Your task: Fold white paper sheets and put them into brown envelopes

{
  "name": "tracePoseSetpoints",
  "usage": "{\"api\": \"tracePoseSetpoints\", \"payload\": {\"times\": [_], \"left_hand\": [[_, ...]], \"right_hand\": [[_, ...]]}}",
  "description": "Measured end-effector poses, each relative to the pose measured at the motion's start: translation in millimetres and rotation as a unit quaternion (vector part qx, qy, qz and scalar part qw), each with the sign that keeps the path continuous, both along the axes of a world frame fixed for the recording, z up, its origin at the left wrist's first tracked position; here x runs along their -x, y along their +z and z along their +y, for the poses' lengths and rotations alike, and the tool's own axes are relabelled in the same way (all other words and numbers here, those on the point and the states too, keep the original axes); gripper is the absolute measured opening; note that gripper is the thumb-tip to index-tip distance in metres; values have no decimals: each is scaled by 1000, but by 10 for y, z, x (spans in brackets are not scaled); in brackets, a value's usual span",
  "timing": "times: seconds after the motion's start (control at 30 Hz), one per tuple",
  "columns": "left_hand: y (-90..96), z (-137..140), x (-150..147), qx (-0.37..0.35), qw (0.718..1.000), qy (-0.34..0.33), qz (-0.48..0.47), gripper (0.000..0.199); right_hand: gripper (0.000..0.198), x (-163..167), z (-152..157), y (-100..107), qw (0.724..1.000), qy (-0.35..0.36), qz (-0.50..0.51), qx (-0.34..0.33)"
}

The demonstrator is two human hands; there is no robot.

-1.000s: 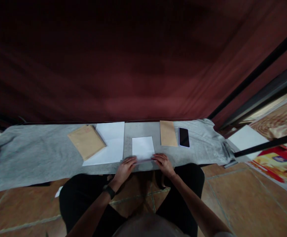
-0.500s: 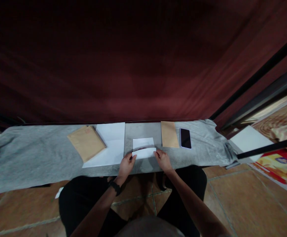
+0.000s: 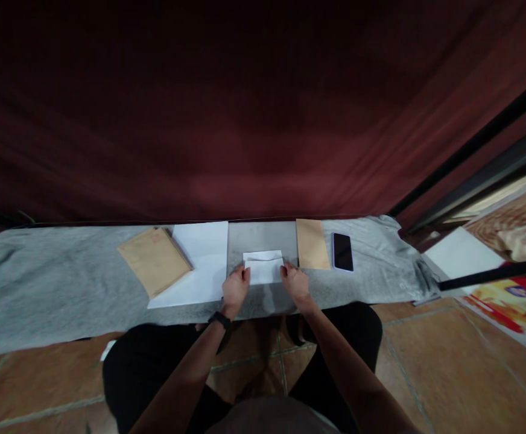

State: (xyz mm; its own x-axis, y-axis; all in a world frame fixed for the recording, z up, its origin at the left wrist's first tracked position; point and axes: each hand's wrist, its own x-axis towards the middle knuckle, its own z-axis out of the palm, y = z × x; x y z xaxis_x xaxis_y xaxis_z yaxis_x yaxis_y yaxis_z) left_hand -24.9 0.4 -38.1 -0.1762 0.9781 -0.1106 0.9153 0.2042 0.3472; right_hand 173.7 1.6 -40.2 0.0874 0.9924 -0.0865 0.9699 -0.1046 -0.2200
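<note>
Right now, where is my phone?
In the head view, the phone lies on the gray cloth right of center, just right of the small tan paper and farther right than your right hand.

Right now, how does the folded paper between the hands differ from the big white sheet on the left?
The folded paper is smaller; the white sheet is larger.
The folded paper is doubled over; the white sheet lies spread flat.
The left hand and right hand hold the folded paper; brown paper partly covers the white sheet.
Shared: both white.
</note>
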Motion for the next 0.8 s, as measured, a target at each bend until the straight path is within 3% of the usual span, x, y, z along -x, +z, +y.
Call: {"api": "tracePoseSetpoints", "payload": {"times": [0.8], "left_hand": [[70, 250, -163, 46, 995, 24, 91, 44]], "right_hand": [[33, 137, 244, -59, 999, -30, -37, -6]]}}
